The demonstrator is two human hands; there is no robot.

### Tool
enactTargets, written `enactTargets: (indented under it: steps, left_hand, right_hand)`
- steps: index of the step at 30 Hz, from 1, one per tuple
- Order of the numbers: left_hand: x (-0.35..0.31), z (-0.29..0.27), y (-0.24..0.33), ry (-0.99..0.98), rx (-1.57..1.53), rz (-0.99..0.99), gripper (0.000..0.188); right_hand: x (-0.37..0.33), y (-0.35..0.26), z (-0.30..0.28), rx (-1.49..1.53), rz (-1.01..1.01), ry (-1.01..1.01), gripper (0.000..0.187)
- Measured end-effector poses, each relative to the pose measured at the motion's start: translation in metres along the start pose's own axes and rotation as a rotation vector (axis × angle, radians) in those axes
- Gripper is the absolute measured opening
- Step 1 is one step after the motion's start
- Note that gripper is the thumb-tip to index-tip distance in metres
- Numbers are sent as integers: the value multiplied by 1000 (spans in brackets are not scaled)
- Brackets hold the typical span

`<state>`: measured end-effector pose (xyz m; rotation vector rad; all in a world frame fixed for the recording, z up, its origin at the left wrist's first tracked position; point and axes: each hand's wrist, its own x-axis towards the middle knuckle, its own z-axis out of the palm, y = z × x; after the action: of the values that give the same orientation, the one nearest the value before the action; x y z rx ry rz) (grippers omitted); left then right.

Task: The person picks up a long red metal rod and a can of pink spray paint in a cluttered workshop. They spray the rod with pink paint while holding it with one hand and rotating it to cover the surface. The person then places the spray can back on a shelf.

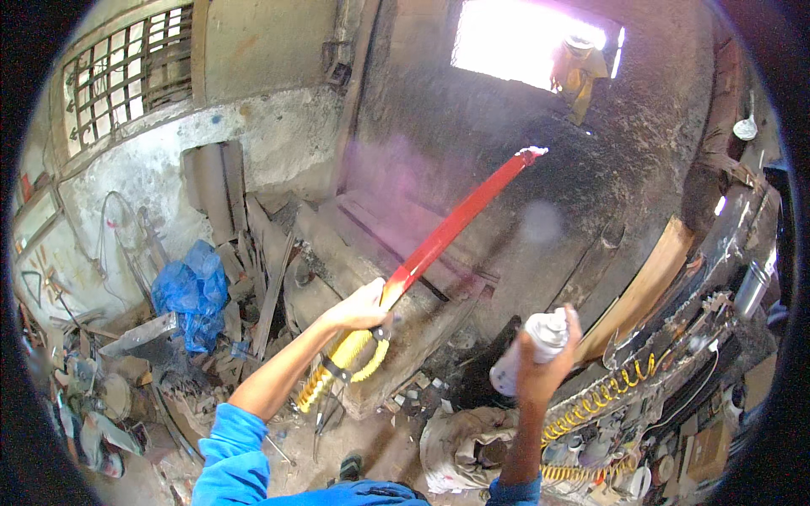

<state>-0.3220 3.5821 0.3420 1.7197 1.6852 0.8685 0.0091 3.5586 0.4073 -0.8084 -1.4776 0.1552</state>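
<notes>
Hands: 2, i.e. L hand (363,308) + R hand (547,364). 1 red bar (460,221), 1 spray can (546,331). 1 blue plastic bag (192,291), 1 lt. wood board (641,291), 1 metal tumbler (751,289). 1 bunch yellow coils (348,352) nr. L hand; yellow hose (609,393) at R, 2 runs, can't tell if 1 pc. or 2. Windows: 2, i.e. 1 barred window (131,72) + 1 bright opening (506,38). Other ppl: 1 person (582,74).

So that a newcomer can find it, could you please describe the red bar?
Find the bright opening at upper right, then drop to the left hand near the centre. Slanting up from that hand, the red bar is long and straight, unlike the coiled yellow hose below.
</notes>
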Motion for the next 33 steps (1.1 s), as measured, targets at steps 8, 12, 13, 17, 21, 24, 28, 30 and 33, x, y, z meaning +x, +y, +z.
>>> enactTargets:
  steps: [8,12,13,17,21,24,28,30,33]
  left_hand:
    - [-43,7,31,-316,-677,-10,38]
    - [-54,15,37,-266,-843,-65,41]
    - [-55,16,38,-251,-836,-133,42]
    - [-69,20,46,-279,-886,-74,35]
    - [-99,19,48,-234,-820,-101,38]
    - [-123,16,44,-228,-824,-98,44]
    - [-141,12,36,-197,-859,-106,46]
    - [-141,10,33,-139,-853,-126,46]
    - [-138,11,31,-104,-901,-186,50]
  right_hand:
    - [5,36,-56,92,230,-191,85]
    - [-18,22,-61,4,23,-260,72]
    - [-26,16,-58,15,-137,-315,72]
    - [-27,17,-34,81,-126,-533,72]
    - [44,77,-2,116,32,-328,64]
    - [112,130,8,26,-15,-169,55]
    - [138,140,14,4,30,-135,53]
    - [112,107,12,-70,-70,-194,56]
    - [44,34,3,-128,-152,-271,64]
